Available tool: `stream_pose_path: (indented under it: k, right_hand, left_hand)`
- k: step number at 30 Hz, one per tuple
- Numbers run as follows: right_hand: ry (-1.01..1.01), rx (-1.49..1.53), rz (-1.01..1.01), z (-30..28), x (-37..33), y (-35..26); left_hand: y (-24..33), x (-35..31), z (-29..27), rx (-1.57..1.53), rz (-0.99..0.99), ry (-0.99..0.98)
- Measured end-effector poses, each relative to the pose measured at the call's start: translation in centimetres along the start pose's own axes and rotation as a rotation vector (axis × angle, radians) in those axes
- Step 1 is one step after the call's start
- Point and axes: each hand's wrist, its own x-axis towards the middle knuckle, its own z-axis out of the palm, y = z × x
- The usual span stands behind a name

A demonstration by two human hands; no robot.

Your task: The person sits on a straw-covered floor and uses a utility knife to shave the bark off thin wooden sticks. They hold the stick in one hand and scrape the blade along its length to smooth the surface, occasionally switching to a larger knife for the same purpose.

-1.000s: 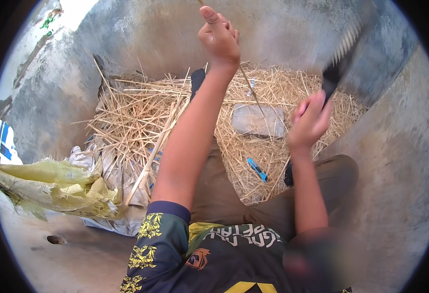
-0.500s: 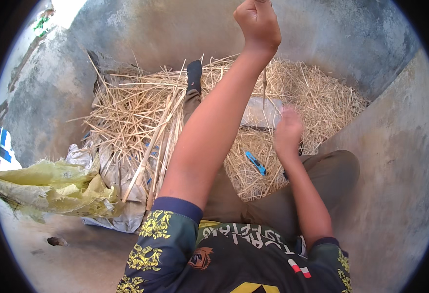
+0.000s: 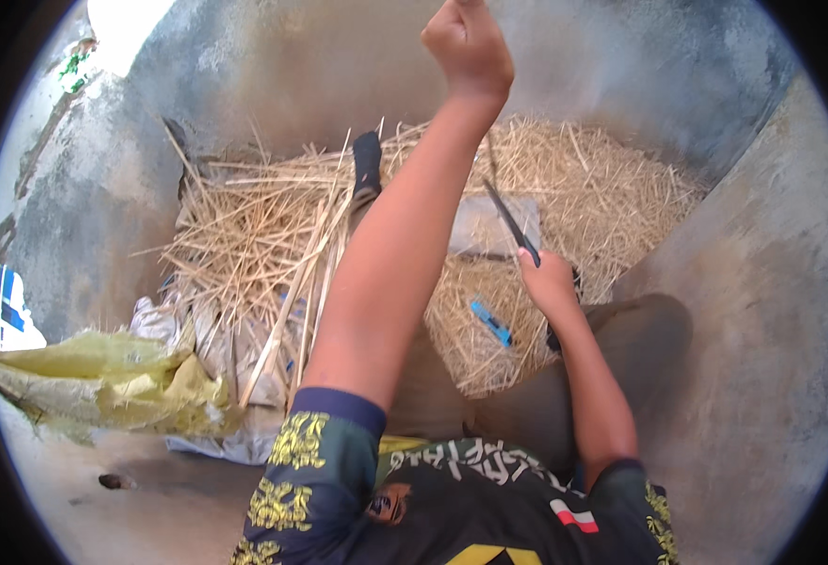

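We find the thin stalk (image 3: 492, 162) near the middle of the scene, running down from behind the left wrist toward the grey slab (image 3: 475, 222); its upper part is hidden. We judge it light, dry and fairly stiff along its length, but brittle, liable to split under a hard pinch and to whip at the free end; we would take hold well up the stem, with the fingers clear of the blade. The left hand (image 3: 473, 52), at the far edge of the view, is clenched; from the line of the stalk we judge that it grasps the upper end, though the contact itself is out of sight. The right hand (image 3: 550, 281) grasps the near end of a dark, narrow, knife-like tool (image 3: 513, 224), its tip pointing far and left, close to the stalk; whether the two touch we cannot tell. We judge the tool rigid and of modest weight, best held by its handle, since the edge may be sharp. The slab lies flat among short straw (image 3: 612, 198). Nearer, we note a blue cutter (image 3: 491, 323) on the straw, between the legs. To the left lies a loose pile of longer stalks (image 3: 244, 217), and nearer on that side a frayed yellow sack (image 3: 103, 377). A stained grey wall (image 3: 320, 66) bounds the far side.
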Motion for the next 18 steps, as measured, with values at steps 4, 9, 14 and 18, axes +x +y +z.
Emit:
stream_pose_path:
  k: [4, 9, 14, 18]
  right_hand:
    - [0.019, 0.169, -0.036, -11.1, -3.0, -11.4]
    - [-0.051, -0.01, -0.136, -16.9, -4.8, -10.6]
    - [0.172, 0.08, -0.115, -20.4, -5.5, -6.4]
    - [0.57, 1.012, -0.191, -22.3, -6.2, -10.9]
  left_hand:
    - [-1.6, 0.6, -0.5, -0.185, -0.064, -0.054]
    - [-0.5, 0.3, -1.8, -0.308, -0.158, -0.088]
    - [-0.3, 1.2, -4.5, -0.32, -0.192, -0.053]
    - [-0.1, 1.2, -5.4, -0.35, -0.195, -0.017]
